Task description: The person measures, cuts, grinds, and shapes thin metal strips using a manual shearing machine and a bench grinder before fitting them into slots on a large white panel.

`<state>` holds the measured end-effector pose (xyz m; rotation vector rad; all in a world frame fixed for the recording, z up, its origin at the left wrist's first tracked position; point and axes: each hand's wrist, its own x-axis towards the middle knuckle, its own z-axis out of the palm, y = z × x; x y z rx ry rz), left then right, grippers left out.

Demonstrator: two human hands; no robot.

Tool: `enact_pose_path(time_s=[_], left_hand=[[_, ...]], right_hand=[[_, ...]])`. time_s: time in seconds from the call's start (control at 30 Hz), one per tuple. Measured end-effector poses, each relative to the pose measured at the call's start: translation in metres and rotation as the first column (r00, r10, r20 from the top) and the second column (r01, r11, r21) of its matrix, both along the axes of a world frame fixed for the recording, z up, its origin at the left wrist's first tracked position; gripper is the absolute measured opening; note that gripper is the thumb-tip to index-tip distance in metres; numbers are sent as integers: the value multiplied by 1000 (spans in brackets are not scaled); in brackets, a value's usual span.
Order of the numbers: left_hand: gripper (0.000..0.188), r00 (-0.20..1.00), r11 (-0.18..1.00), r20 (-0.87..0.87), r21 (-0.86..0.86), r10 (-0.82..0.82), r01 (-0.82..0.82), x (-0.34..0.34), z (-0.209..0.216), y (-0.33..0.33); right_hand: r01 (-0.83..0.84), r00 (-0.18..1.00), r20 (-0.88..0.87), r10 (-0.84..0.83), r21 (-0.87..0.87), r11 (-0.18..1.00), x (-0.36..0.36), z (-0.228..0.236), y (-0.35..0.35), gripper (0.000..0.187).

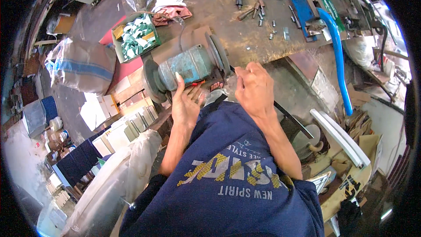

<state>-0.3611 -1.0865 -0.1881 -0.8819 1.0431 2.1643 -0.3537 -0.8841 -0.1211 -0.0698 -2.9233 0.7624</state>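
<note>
A bench grinder (186,66) with a worn blue-grey motor housing stands at the bench's front edge. It has a dark left wheel (152,79) and a dark right wheel (218,53). My left hand (186,103) is open at the front of the housing, thumb up against it and fingers stretched near a small red-orange part (198,83). My right hand (255,87) is closed round a long dark flat strip (294,120). One end of the strip is by the right wheel; the other slants down to the right. Whether it touches the wheel I cannot tell.
A box of green and white pieces (138,37) sits behind the grinder. Small metal parts (262,15) lie farther back. A blue lever (337,57) juts out at right, above white strips (340,138). Boxes (125,129) and a wrapped bundle (114,188) stand left.
</note>
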Motion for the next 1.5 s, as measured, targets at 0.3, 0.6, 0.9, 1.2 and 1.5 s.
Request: enact_pose_path(time_s=[0.3,0.6,0.9,1.2,1.5], left_hand=[[88,995,995,-4,-9,97,-97,-12,-16,-3],[69,862,852,-62,-198,-504,484,5,-3,-17],[38,-237,641,-684,-729,-690,240,3,78,197],[35,-492,332,-635,-752,-596,569,109,87,310],[11,-413,303,-596,-754,-689,582,169,128,388]], right_hand=[[-5,997,-73,17,158,987,-7,-16,-10,16],[53,940,-339,-27,67,996,38,-24,15,16],[321,519,-732,-443,-313,894,169,64,117,16],[373,250,-508,-824,-735,566,331,62,175,16],[426,190,-324,-927,-824,375,327,50,237,16]])
